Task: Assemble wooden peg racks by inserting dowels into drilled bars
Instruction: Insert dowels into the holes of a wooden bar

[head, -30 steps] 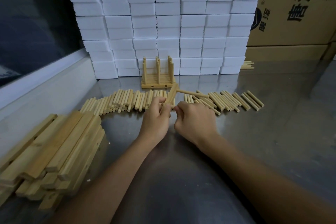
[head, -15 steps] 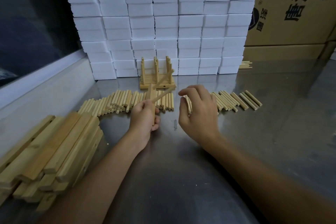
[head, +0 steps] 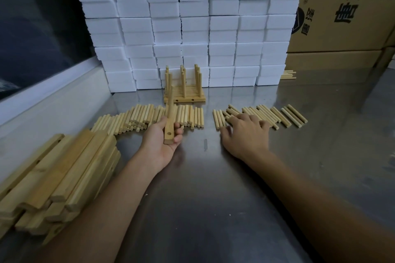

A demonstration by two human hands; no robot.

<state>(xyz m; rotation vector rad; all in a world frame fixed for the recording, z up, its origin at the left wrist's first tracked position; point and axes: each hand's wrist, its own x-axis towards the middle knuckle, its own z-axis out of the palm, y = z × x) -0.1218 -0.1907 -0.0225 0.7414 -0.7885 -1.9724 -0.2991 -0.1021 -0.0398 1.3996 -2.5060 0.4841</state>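
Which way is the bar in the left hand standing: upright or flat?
Roughly upright. The left hand grips the bar near its lower end, its length rising above the fingers; one empty hole shows near the bottom.

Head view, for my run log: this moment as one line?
left hand: grips drilled bar | right hand: on loose dowels | finished rack: behind

The only writing is on the brown cardboard box (head: 350, 6) at the back right: large black Chinese characters, cut off by the picture's edge and seen at a slant, beside part of a round dark logo (head: 299, 20).
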